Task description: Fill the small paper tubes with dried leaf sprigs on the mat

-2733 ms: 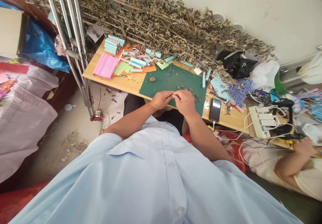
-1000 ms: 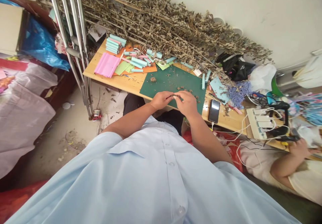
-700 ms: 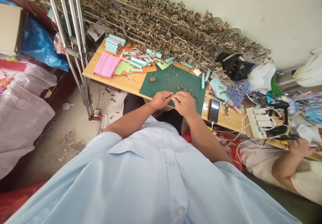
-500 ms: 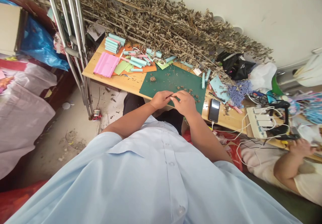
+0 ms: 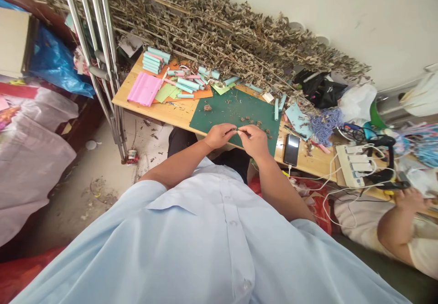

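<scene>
My left hand (image 5: 219,135) and my right hand (image 5: 253,141) meet fingertip to fingertip over the near edge of a dark green mat (image 5: 226,112). Both are closed in a pinch. Whatever is between the fingers is too small and too covered to name. Brown crumbly tufts (image 5: 259,123) lie on the mat just beyond my right hand. A bigger brown clump (image 5: 207,107) rests on the mat's left part, past my left hand.
Dried leafy stalks (image 5: 219,26) heap along the wall. Blue paper rolls (image 5: 186,85) and a pink folded sheet (image 5: 145,88) lie at left. A phone (image 5: 291,150) and a power strip (image 5: 349,166) lie right. Metal crutches (image 5: 109,67) stand left; a co-worker's arm (image 5: 397,226) is at right.
The fingers of my right hand have drawn in and curled more, with the hand slightly lower. My left hand has stayed nearly in place.
</scene>
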### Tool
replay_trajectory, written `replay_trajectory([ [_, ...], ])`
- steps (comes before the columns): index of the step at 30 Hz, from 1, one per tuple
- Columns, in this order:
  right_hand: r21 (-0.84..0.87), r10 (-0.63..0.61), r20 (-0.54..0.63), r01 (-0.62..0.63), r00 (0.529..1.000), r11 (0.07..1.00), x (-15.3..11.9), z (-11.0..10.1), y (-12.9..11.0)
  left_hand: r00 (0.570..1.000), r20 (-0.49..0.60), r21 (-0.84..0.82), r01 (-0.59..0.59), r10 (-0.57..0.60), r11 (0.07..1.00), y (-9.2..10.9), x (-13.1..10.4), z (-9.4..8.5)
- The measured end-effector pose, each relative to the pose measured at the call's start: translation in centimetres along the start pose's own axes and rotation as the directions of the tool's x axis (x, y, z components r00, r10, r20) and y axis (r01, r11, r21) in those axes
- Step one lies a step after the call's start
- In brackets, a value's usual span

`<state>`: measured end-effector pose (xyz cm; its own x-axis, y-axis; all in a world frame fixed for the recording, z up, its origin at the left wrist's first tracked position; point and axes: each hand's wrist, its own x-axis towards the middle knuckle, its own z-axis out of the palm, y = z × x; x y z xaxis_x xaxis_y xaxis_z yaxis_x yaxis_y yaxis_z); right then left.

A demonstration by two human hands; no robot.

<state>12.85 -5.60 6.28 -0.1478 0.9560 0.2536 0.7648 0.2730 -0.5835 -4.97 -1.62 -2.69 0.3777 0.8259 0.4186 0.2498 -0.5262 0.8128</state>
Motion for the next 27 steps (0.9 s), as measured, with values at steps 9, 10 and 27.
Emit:
replay_trajectory([
  [9,0.116,0.114,0.007,-0.114,0.993,0.987,-0.5,1.5,0.4,1.000,-0.003,0.022,0.015,-0.015,1.000,-0.5,0.0,0.2],
  [10,0.116,0.116,0.008,-0.116,0.993,0.986,-0.4,1.6,0.4,1.000,0.001,0.027,0.022,-0.022,0.999,-0.6,0.0,0.2],
  [27,-0.156,-0.074,-0.022,0.069,0.997,0.985,-1.3,1.9,0.1,0.999,0.008,0.032,0.045,-0.045,0.998,-0.3,0.2,0.0],
])
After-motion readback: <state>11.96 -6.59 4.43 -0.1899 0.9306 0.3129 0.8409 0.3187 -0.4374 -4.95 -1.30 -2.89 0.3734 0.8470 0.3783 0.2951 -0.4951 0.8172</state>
